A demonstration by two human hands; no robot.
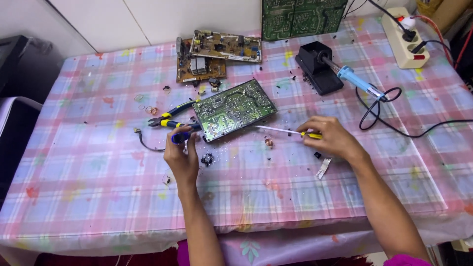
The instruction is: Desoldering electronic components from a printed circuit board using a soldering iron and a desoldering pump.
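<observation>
Board (234,109), green, solder side up, tilted at mid-frame on the counter (98,187), just above both hands. Left grip (181,155) curled shut round a short blue handle (180,138) at the board's lower left corner; cannot tell which tool that handle belongs to. Pliers (167,119) with yellow and blue handles just above it, touching the board's left edge. Right grip (330,138) pinched closed on a yellow-handled screwdriver (286,131), thin shaft running left to the board's lower right edge and seeming to touch it. Around the hands, loose bits on the cloth: a black part (207,159), a copper coil (269,143), a white strip (323,168), plus dark crumbs and flecks of solder. Judging by that litter, stripping of parts well begun, yet far from over: board whole and lying flat, its underside components hidden. Two more boards (224,47) stacked at upper centre, some parts on them, apparently waiting. Soldering iron (357,81) parked in its black stand (315,66) at upper right, well apart from both hands, cord looping along the right side of the frame below a power strip (406,39).
</observation>
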